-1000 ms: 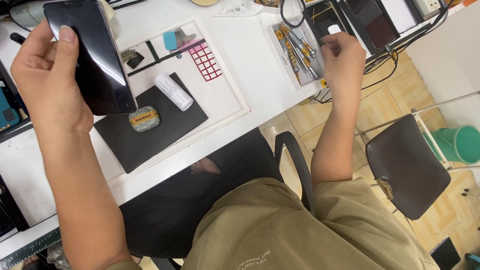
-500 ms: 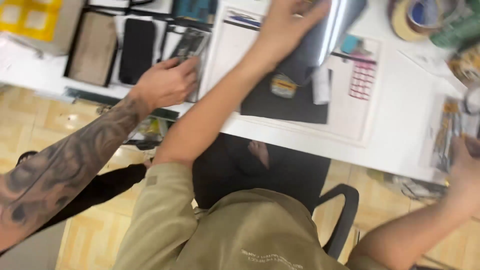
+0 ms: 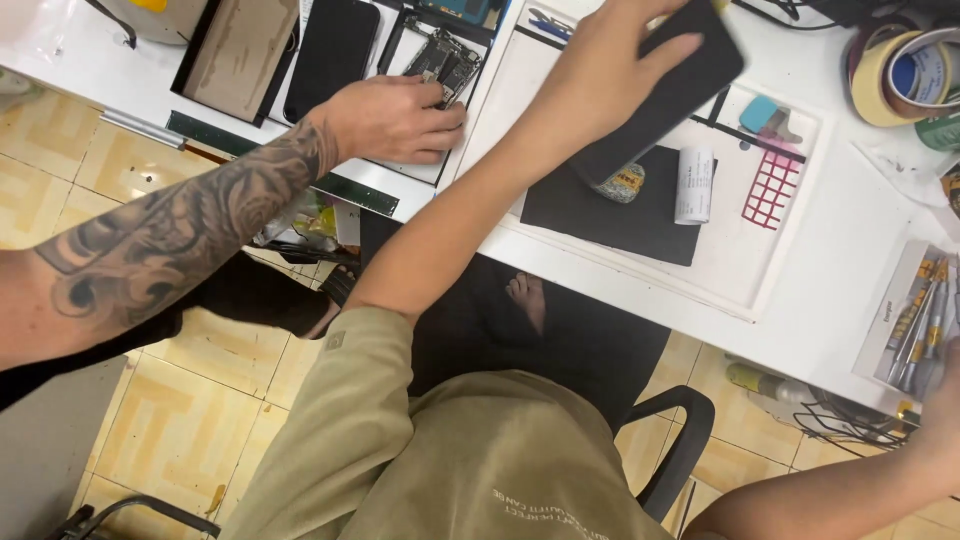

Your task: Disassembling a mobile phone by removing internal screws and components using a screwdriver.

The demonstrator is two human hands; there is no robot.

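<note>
While gripped by left hand point(image 3: 600, 75), phone point(image 3: 680, 85) — black, flat, tilted, glossy.

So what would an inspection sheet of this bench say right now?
Surface: white table with a white work board and a black mat on it.
Job's things: dark phone, held above the mat.
Clutter: white roll, pink grid, tape rolls, tool tray, opened phone.
Fingers: left hand grips the dark phone; right hand is at the picture's edge by the tool tray, grip unclear. A co-worker's hand rests on the opened phone.
Cables: a tangle below the table's right end.
Surroundings: tiled floor, black chair.
</note>
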